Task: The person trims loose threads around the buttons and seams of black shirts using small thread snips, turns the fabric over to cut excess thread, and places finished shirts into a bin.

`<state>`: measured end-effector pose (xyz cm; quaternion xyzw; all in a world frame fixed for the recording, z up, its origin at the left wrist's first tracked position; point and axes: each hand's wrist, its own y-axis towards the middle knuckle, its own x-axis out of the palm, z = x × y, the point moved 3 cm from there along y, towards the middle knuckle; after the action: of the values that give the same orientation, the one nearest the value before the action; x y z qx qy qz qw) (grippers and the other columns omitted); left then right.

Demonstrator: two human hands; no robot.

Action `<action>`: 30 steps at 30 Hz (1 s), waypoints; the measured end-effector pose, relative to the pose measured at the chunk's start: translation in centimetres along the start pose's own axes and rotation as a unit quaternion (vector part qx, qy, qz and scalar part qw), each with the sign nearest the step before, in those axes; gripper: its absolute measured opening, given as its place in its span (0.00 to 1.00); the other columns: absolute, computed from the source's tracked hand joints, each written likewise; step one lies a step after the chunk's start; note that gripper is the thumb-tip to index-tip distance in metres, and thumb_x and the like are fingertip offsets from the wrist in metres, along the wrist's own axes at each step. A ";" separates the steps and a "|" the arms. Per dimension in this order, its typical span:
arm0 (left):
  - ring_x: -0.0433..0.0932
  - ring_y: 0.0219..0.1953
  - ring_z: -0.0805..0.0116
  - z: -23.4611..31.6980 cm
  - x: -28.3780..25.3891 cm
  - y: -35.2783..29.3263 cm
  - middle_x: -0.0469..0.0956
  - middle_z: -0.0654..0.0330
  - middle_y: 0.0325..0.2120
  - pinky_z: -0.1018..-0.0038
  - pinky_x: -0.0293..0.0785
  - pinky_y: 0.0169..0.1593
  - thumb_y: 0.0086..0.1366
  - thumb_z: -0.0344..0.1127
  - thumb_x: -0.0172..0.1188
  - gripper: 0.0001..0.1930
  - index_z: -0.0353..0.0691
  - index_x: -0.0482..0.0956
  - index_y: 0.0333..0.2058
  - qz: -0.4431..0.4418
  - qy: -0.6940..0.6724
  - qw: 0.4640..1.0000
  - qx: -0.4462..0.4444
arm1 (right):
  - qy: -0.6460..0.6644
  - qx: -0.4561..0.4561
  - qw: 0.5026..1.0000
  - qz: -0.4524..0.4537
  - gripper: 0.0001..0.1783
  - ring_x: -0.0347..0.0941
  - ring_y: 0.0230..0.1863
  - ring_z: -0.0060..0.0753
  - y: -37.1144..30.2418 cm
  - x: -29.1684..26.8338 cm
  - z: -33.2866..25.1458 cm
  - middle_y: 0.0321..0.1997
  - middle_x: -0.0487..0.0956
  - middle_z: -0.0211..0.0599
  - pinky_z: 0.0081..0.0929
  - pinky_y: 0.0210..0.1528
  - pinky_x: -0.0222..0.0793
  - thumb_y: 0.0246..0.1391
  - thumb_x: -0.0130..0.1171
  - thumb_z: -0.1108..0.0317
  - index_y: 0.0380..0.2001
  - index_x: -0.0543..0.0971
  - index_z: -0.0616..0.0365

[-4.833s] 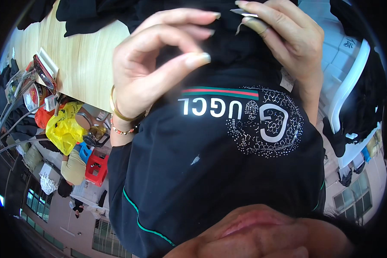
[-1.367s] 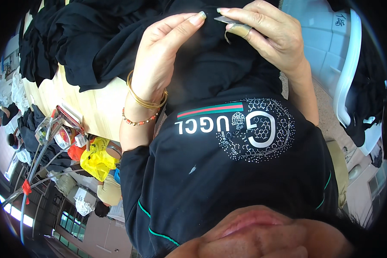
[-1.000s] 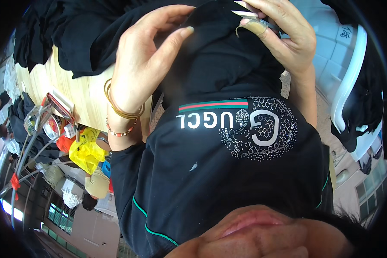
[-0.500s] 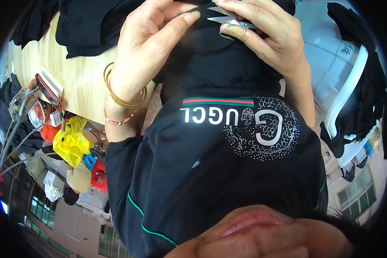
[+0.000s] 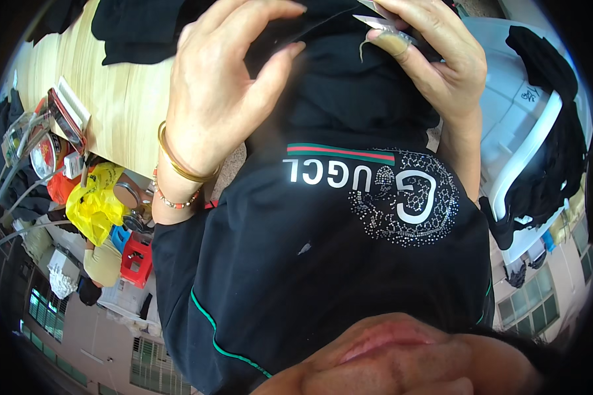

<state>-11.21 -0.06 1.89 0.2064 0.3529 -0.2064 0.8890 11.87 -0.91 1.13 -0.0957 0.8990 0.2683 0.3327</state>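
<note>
My right hand [image 5: 441, 59] is closed around a pair of small metal thread snips [image 5: 379, 24]. Their two pointed blades stand apart and aim left, and the thumb wears a tan wrap or tape. A short pale thread hangs beside that thumb. Over the black cloth [image 5: 349, 72], which is spread in front of me, my left hand [image 5: 221, 82] is open, thumb and forefinger apart with nothing between them. Gold bangles and a beaded bracelet circle the left wrist. The top edge of the picture cuts off part of the cloth and the right fingertips.
At left is a light wooden table [image 5: 135, 95] with more black cloth [image 5: 138, 33] on its far part. Beside it hang a yellow plastic bag [image 5: 95, 207] and metal rods; a red stool [image 5: 136, 260] stands beyond. A white plastic tub [image 5: 527, 155] with black cloth over its edge is at right.
My left hand has come back nearer to me and its fingers have spread away from the cloth. My right hand, with the snips, has shifted right, away from the left.
</note>
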 end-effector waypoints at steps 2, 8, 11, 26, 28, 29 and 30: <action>0.80 0.47 0.67 -0.4 -0.5 -0.9 0.82 0.58 0.43 0.73 0.73 0.52 0.60 0.26 0.68 0.12 0.34 0.83 0.44 0.015 0.015 1.000 -0.020 | 0.005 -0.018 1.000 -0.004 0.22 0.78 0.28 0.31 0.4 0.3 -0.5 0.30 0.81 0.40 0.23 0.29 0.70 0.45 0.75 0.73 0.47 0.84 0.65; 0.78 0.44 0.71 -3.1 -0.5 -3.1 0.80 0.60 0.40 0.80 0.70 0.50 0.68 0.27 0.62 0.07 0.31 0.84 0.41 0.017 -0.140 0.981 -0.131 | 0.045 -0.077 0.996 -0.015 0.24 0.78 0.26 0.33 1.6 1.7 -2.1 0.30 0.81 0.39 0.25 0.28 0.71 0.43 0.76 0.70 0.46 0.85 0.62; 0.77 0.45 0.74 -4.1 -0.2 -3.8 0.81 0.62 0.44 0.81 0.69 0.53 0.71 0.29 0.60 0.10 0.30 0.84 0.45 0.033 -0.320 0.926 -0.198 | 0.042 -0.095 0.994 -0.017 0.23 0.78 0.26 0.34 2.0 2.1 -2.8 0.29 0.80 0.38 0.25 0.28 0.71 0.44 0.76 0.70 0.46 0.85 0.62; 0.75 0.47 0.79 -5.3 -0.5 -3.2 0.81 0.66 0.42 0.80 0.66 0.54 0.72 0.35 0.59 0.13 0.33 0.84 0.47 0.014 -0.454 0.856 -0.247 | -0.042 -0.175 0.983 -0.018 0.18 0.74 0.24 0.25 3.2 4.1 -2.7 0.29 0.80 0.32 0.23 0.27 0.66 0.48 0.72 0.71 0.46 0.86 0.57; 0.74 0.47 0.80 -3.8 -0.4 -2.9 0.81 0.67 0.40 0.80 0.67 0.54 0.73 0.36 0.58 0.12 0.34 0.83 0.46 -0.016 -0.420 0.876 -0.238 | -0.043 -0.126 0.991 -0.024 0.14 0.76 0.24 0.28 2.9 3.1 -3.1 0.28 0.79 0.26 0.25 0.26 0.70 0.50 0.71 0.61 0.42 0.87 0.45; 0.75 0.46 0.81 -2.4 -0.7 -2.2 0.80 0.67 0.41 0.80 0.69 0.52 0.73 0.35 0.59 0.12 0.35 0.82 0.47 -0.053 -0.347 0.887 -0.301 | -0.033 -0.116 0.992 -0.025 0.15 0.76 0.25 0.29 2.5 3.0 -2.4 0.28 0.79 0.28 0.26 0.26 0.70 0.49 0.72 0.63 0.43 0.87 0.46; 0.75 0.43 0.80 -2.0 0.0 -2.1 0.79 0.67 0.41 0.78 0.72 0.48 0.70 0.35 0.62 0.12 0.38 0.81 0.49 -0.037 -0.355 0.902 -0.241 | 0.005 -0.094 0.995 -0.008 0.18 0.77 0.25 0.31 2.3 2.6 -2.3 0.28 0.80 0.31 0.26 0.27 0.71 0.47 0.73 0.67 0.44 0.87 0.49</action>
<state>-13.34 -0.76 0.12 -0.1142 0.0598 -0.2077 0.9697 7.86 -0.24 1.83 -0.1348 0.8704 0.3489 0.3202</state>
